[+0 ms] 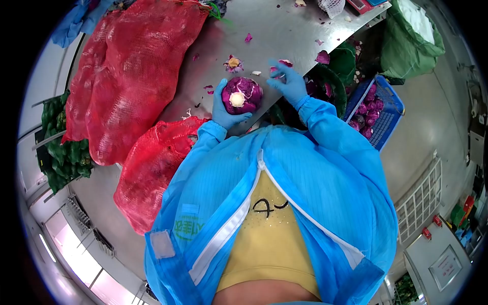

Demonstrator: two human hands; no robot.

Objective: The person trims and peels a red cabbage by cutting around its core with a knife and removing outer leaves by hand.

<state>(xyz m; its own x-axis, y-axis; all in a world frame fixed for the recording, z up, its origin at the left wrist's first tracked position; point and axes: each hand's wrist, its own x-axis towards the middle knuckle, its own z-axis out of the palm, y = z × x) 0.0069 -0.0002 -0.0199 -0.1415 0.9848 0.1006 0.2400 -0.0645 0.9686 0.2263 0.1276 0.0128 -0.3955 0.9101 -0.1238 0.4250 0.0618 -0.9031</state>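
Observation:
My left hand (225, 113), in a blue glove, is wrapped round the left side of a red cabbage (250, 95) above the metal table. The pale cut stem of the cabbage faces up toward me. To the right, apart from the cabbage, my gloved right hand (292, 86) has its fingers spread. Purple leaf scraps (285, 63) show at its fingertips; whether the fingers touch them I cannot tell. Just beyond the cabbage lies a cut-off stem piece (234, 62) with bits of purple leaf around it.
Large red mesh sacks (137, 66) cover the table's left side, and a smaller red mesh bag (147, 170) hangs nearer me. At right are a dark green container (343, 63) by the steel table's edge (325, 44), a blue crate (396, 104) of red cabbages and a green sack (409, 48).

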